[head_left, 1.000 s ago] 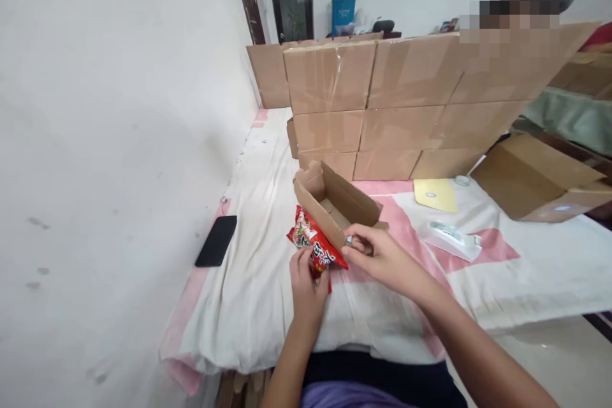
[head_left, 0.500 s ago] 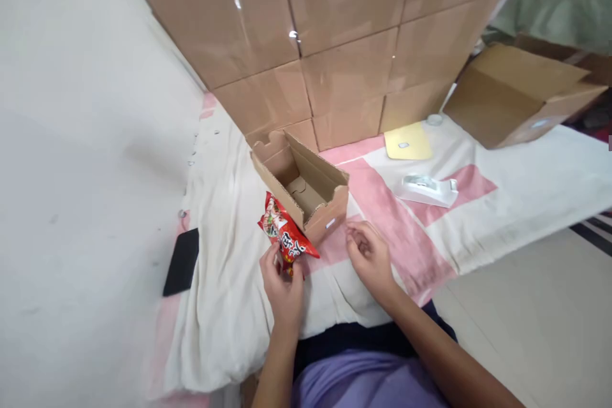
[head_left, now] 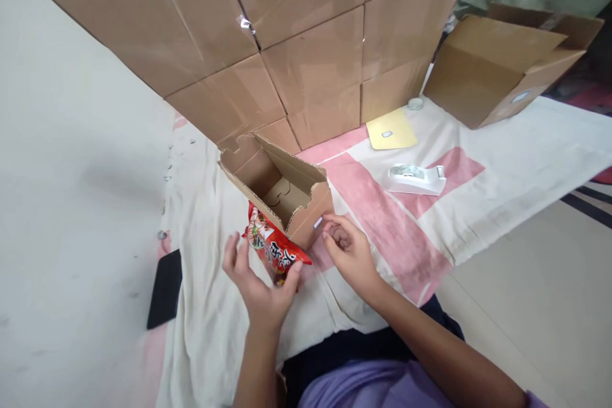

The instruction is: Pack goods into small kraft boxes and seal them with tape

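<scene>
A red snack packet (head_left: 275, 245) with white and black lettering leans against the near left side of an open cardboard box (head_left: 306, 220). The box is narrow, and its inside shows only bare cardboard. My left hand (head_left: 261, 284) is spread around the packet, thumb at its right end and fingers at its left, not gripped round it. My right hand (head_left: 351, 255) is at the box's near end, beside a small white label (head_left: 318, 222). Its index finger reaches forward while the other fingers curl loosely, and nothing shows in it. I cannot tell whether the fingertips touch the box.
A tall cardboard panel (head_left: 315, 70) stands behind the box. To the right are a white tape dispenser (head_left: 415, 180), a yellow sheet (head_left: 392, 131), a tape roll (head_left: 415, 104) and a larger open carton (head_left: 492, 70). A black flat object (head_left: 165, 287) lies by the left wall.
My left hand has loosened from the packet and spread its fingers. My right hand has moved up against the box's near end. The view has shifted, so everything sits further left.
</scene>
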`<action>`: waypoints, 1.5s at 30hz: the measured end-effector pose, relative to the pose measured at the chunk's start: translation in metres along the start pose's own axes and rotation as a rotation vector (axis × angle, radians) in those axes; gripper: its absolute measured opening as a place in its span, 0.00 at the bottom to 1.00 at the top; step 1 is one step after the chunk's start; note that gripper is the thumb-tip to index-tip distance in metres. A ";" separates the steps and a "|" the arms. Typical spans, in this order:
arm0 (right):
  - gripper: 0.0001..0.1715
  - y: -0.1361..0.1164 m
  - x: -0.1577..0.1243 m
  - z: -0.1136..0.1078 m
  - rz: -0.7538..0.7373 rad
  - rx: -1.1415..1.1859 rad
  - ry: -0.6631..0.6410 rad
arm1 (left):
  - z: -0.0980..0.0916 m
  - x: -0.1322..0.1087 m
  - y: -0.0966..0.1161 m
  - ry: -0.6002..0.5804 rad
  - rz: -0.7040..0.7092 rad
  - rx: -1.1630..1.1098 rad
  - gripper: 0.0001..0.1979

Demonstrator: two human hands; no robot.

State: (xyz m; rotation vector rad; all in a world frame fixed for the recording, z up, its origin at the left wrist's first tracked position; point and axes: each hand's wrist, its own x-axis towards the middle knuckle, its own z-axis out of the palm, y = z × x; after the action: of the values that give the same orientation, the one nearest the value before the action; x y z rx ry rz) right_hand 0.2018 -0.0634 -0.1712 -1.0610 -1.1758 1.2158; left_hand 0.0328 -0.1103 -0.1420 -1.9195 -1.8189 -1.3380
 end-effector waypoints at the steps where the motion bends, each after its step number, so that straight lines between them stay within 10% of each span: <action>1: 0.18 0.000 0.001 0.000 -0.007 -0.015 -0.004 | -0.001 0.015 0.000 -0.045 0.043 -0.029 0.54; 8: 0.22 -0.003 0.005 0.001 0.008 -0.085 -0.080 | 0.015 0.059 -0.003 -0.368 0.058 -0.018 0.29; 45: 0.05 -0.022 0.023 -0.005 -0.202 -0.264 0.021 | 0.025 0.047 -0.013 -0.216 0.119 -0.018 0.27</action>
State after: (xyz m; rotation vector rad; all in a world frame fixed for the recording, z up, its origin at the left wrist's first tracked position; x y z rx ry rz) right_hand 0.2089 -0.0422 -0.1486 -1.1142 -1.4184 0.9077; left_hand 0.0265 -0.0574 -0.1298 -2.2192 -1.7548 -1.1521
